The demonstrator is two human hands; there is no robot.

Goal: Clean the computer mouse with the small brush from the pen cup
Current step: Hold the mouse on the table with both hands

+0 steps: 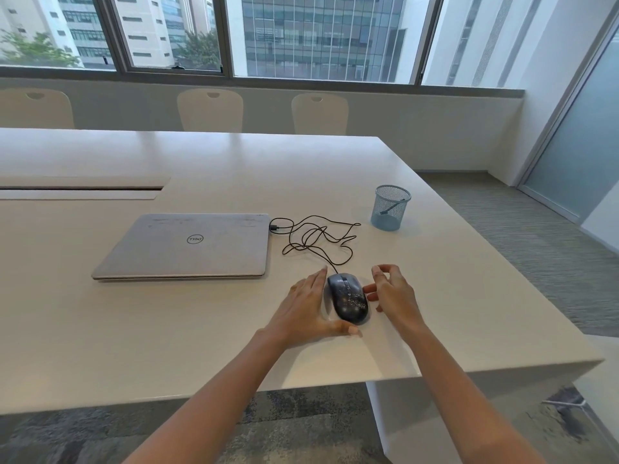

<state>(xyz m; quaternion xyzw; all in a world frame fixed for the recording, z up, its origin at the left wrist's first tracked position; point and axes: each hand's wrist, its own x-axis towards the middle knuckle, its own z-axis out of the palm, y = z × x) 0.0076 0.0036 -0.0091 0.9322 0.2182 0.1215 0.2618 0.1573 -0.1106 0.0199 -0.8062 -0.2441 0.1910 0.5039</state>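
A black wired computer mouse (pixel 348 298) with pale dusty specks on its back lies on the white table (pixel 167 329). My left hand (pixel 308 309) rests flat against the mouse's left side, fingers together, thumb curling under its near end. My right hand (pixel 392 291) hovers just right of the mouse, fingers loosely curled and apart, holding nothing. A light blue mesh pen cup (pixel 390 208) stands farther back on the right. Inside it a small dark brush (pixel 392 207) leans against the wall.
A shut silver laptop (pixel 187 246) lies left of the mouse. The mouse's black cable (pixel 315 236) loops between the laptop and the pen cup. The table's right edge runs close to the cup. Several white chairs stand behind the table.
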